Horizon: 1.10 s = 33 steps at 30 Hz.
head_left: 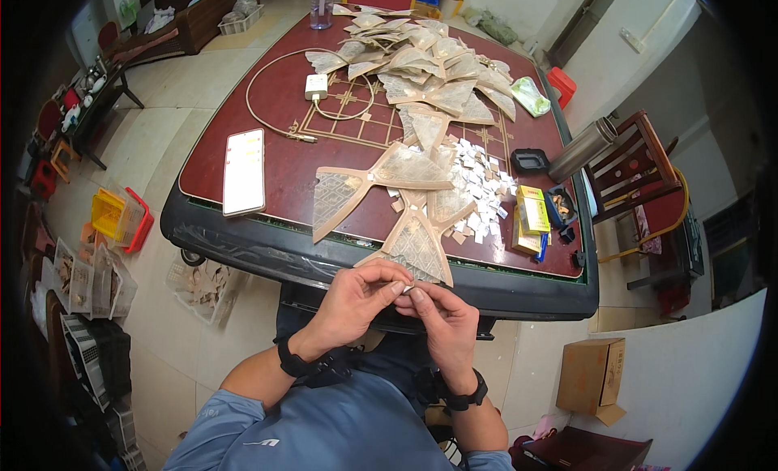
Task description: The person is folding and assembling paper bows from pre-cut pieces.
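Both hands meet just below the table (243, 236) edge. Left hand (352, 301) and right hand (442, 321) fingertips pinch one small pale tag (408, 289). Beige cutouts (413, 244) lie on the table above.

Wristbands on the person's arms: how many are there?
2. One black wristband sits on the left wrist, behind the left hand; the other black wristband sits on the right wrist, behind the right hand.
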Motion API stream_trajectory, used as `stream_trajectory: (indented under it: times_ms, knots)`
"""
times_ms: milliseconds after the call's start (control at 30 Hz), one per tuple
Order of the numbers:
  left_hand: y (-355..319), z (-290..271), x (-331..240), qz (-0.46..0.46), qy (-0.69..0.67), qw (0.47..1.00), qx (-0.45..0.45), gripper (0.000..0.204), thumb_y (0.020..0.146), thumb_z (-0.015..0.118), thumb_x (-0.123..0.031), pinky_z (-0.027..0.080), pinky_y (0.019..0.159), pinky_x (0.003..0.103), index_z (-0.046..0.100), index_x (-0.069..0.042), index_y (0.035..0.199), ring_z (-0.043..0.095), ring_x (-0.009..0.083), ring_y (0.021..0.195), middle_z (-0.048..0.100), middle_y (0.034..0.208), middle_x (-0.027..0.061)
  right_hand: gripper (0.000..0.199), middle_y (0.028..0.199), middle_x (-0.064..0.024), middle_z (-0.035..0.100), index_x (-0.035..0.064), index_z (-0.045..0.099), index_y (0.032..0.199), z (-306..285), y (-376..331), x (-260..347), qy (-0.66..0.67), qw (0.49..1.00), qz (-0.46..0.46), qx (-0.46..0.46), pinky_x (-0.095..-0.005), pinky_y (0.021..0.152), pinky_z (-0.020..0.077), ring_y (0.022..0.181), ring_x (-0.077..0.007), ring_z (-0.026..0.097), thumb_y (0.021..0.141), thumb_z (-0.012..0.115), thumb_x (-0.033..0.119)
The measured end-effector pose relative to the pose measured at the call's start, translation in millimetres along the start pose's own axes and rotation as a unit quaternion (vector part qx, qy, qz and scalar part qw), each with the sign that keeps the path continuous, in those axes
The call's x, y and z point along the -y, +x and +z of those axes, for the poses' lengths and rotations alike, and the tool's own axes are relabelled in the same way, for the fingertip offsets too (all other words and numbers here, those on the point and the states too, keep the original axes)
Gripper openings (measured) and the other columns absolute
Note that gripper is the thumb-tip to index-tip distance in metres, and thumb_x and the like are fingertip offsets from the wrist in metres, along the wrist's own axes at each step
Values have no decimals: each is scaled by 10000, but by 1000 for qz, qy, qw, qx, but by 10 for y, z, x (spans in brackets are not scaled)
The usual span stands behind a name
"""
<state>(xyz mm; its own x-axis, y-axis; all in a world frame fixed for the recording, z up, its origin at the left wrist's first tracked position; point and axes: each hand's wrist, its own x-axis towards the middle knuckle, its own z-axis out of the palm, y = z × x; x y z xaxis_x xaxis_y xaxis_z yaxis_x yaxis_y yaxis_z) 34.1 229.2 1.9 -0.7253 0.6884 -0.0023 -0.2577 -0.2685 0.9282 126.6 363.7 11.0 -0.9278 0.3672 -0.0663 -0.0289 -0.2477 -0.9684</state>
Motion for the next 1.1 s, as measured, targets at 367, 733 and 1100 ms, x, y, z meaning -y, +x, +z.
stream_trajectory:
  times_ms: [367, 733, 1100]
  knots:
    - [-21, 6, 7, 32, 72, 997, -15, 146, 921, 618, -24, 496, 887, 269, 683, 26, 1041, 590, 132, 1017, 606, 1114, 82, 233, 980, -158, 680, -116, 612, 1131, -15, 7, -51, 6, 1000, -5, -15, -295, 800, 585, 887, -195, 682, 962, 565, 36]
    - [-18, 34, 62, 21, 57, 998, -27, 110, 934, 589, -19, 491, 885, 274, 659, 27, 1006, 577, 127, 1010, 593, 1082, 74, 237, 983, -157, 679, -115, 609, 1136, -12, 4, -76, 5, 1000, 6, -17, -302, 817, 579, 895, -194, 680, 959, 571, 37]
    - [-41, 47, -66, 140, 285, 948, -23, 88, 893, 607, -48, 464, 878, 314, 631, 8, 957, 595, 213, 987, 605, 1036, 104, 242, 981, -162, 684, -122, 607, 1132, -22, -3, -23, 33, 997, 73, -19, -286, 753, 599, 857, -197, 691, 929, 603, 11]
